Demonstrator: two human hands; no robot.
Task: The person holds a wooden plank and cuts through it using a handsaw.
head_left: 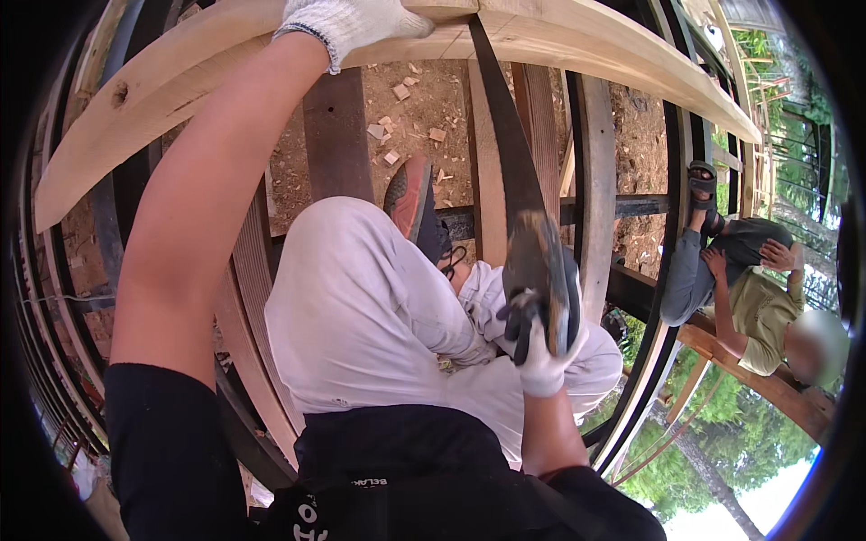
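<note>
A long pale wooden beam (pixel 577 36) lies crosswise at the top of the view, bowed by the lens. My left hand (pixel 352 25), in a white knit glove, grips the beam left of the saw, its thumb along the near side; the fingertips run out of sight. My right hand (pixel 547 361), gloved in white and dark grey, is closed round the worn wooden handle of a handsaw (pixel 511 135). The dark blade points away from me, its tip at a narrow cut in the beam. Part of the handle hides behind my fingers.
I sit with bent legs on a framework of boards (pixel 595 180) and dark metal bars (pixel 645 207). Wood offcuts (pixel 401 92) and chips litter the brown ground below. At the right another person (pixel 758 288) sits on a wooden beam (pixel 699 341), with trees behind.
</note>
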